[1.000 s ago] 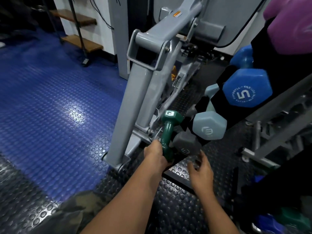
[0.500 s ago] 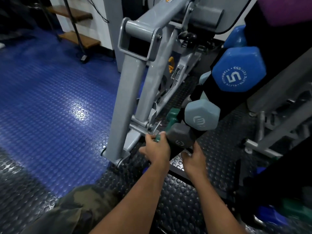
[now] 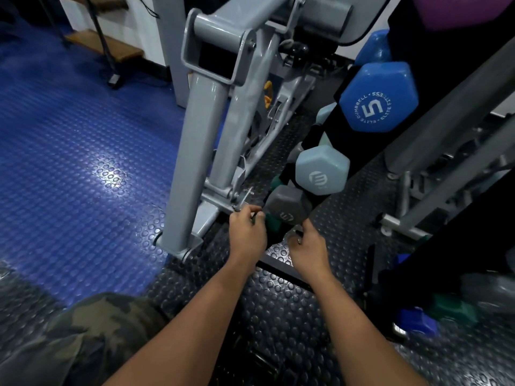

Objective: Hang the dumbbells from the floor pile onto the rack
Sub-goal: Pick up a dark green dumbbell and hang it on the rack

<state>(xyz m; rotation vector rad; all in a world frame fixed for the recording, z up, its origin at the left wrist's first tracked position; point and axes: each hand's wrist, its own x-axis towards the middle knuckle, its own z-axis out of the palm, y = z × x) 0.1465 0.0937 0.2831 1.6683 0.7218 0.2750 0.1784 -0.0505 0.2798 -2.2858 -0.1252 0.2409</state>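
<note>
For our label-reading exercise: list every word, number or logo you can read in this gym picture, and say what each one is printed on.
"5": end face of the blue dumbbell, in the middle.
"DUMBBELL" and "ELITE": ringed round that 5; the other ring words are too distorted to read surely.
Round logo: on the light teal dumbbell, not legible as letters.
Similar logo: on the grey dumbbell, blurred.

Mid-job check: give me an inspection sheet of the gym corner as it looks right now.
Surface: black studded rubber floor, blue studded mat on the left.
Job's things: dark green dumbbell at the black rack's lowest tier, below the grey, pale blue and blue "5" dumbbells.
Clutter: blurred blue and green dumbbells on the floor.
Grippers: left hand holds the green dumbbell; right hand under it, grip unclear.
Cables: black cable on the wall.
Surroundings: grey exercise machine.
</note>
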